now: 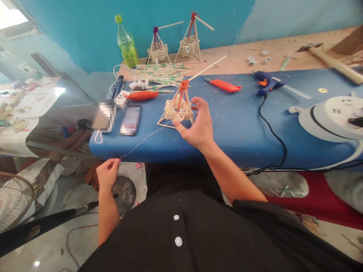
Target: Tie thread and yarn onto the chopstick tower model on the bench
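Note:
A small wooden-stick model [177, 110] stands on the blue table, its legs bound at the top with orange cord and one long stick slanting up to the right. My right hand [200, 126] curves round its right side, thumb against the front of the base and fingers beside the frame. Pinched between the fingertips of my left hand [107, 173], off the table's front edge, is the end of a thin pale strand [141, 142]. It runs slightly slack up to the model's base; whether it is wire or thread I cannot tell.
Behind are two similar stick models [188, 45], a green-capped bottle [127, 47] and a pile of sticks [161, 75]. An orange cord bundle [143, 95] and phone [131, 119] lie left; an orange-handled cutter [225, 85], glue gun [266, 83], hammer [334, 62] and white round device [331, 117] lie right.

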Available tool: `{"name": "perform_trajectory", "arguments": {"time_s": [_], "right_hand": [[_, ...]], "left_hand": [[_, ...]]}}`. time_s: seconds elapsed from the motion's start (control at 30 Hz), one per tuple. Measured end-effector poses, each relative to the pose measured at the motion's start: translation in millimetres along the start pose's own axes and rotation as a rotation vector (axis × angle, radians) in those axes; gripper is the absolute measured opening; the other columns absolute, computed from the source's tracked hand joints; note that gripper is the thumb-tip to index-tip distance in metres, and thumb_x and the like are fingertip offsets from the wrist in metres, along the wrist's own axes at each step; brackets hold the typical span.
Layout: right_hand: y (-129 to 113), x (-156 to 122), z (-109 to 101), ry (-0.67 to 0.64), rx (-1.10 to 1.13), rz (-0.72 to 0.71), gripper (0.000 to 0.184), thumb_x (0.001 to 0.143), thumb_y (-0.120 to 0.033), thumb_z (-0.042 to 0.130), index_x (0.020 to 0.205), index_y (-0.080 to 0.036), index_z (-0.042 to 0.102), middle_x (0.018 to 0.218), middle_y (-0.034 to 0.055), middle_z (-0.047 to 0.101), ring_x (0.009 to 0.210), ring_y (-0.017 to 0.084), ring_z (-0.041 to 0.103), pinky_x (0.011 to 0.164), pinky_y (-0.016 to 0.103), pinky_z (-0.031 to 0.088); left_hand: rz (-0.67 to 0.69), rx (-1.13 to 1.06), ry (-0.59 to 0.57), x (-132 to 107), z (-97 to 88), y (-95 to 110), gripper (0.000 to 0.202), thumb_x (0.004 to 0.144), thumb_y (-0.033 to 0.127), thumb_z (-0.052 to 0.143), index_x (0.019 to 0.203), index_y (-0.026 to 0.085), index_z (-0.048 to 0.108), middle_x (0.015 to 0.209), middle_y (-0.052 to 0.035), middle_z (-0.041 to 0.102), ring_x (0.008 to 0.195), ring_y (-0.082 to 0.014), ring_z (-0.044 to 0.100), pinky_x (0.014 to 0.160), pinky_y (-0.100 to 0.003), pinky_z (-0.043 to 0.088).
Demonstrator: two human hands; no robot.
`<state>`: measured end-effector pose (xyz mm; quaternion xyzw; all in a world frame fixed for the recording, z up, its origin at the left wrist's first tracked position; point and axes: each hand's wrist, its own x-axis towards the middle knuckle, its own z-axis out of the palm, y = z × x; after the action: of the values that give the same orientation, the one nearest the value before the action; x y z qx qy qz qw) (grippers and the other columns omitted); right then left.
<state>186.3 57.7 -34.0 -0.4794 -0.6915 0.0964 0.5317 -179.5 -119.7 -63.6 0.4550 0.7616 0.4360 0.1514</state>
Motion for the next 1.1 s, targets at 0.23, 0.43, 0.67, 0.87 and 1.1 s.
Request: {"name": "perform_trajectory", "arguments": {"time_s": [0.23,0.43,0.67,0.87,1.1], "right_hand": [[5,1,-4,-0.048,0.052,0.028,0.092,0.083,-0.049,0.091,0.158,-0.022,0.044,0.156,0.0217,0.06,0.128,0.035,0.07,0.11,0.059,0.062],[20,44,-49,-0.23,0.287,-0.008,0.043,0.097,-0.062,0.067,0.123,-0.028,0.075,0.135,0.01,0.073,0.127,0.032,0.069,0.102,0.051,0.063],[35,87,-64,-0.527,0.292,-0.178,0.053,0.091,-0.074,0.078,0.124,-0.033,0.081,0.151,0.0093,0.065,0.144,0.038,0.062,0.125,0.064,0.052],[34,95,-64,-0.667,0.265,-0.279,0.045,0.091,-0.061,0.082,0.126,-0.033,0.082,0.159,0.0106,0.061,0.153,0.04,0.058,0.132,0.066,0.047],[23,109,-67,-0.889,0.081,-0.36,0.06,0.084,-0.043,0.088,0.142,-0.033,0.078,0.175,0.0082,0.051,0.16,0.044,0.053,0.137,0.065,0.045]], "left_hand": [[-0.004,-0.001,0.024,-1,-1.9,9,0.036,0.077,0.053,0.077,0.075,0.018,0.087,0.058,-0.0036,0.069,0.053,-0.0147,0.055,0.052,-0.025,0.045],[0.018,-0.001,0.127,8,-12.2,26,0.037,0.073,0.053,0.076,0.074,0.017,0.084,0.069,-0.0063,0.079,0.063,-0.0175,0.066,0.062,-0.027,0.054],[-0.005,0.077,0.147,13,-26.5,32,0.037,0.073,0.057,0.079,0.073,0.02,0.082,0.067,-0.0022,0.075,0.064,-0.0172,0.061,0.065,-0.031,0.05],[0.082,0.306,-0.342,5,-36.4,40,0.035,0.085,0.058,0.075,0.086,0.026,0.088,0.102,-0.0072,0.084,0.1,-0.0292,0.078,0.099,-0.046,0.06],[0.369,0.396,-0.266,12,-17.3,114,0.037,0.096,0.055,0.078,0.117,0.025,0.085,0.118,-0.0091,0.084,0.113,-0.033,0.079,0.11,-0.054,0.064]]}}
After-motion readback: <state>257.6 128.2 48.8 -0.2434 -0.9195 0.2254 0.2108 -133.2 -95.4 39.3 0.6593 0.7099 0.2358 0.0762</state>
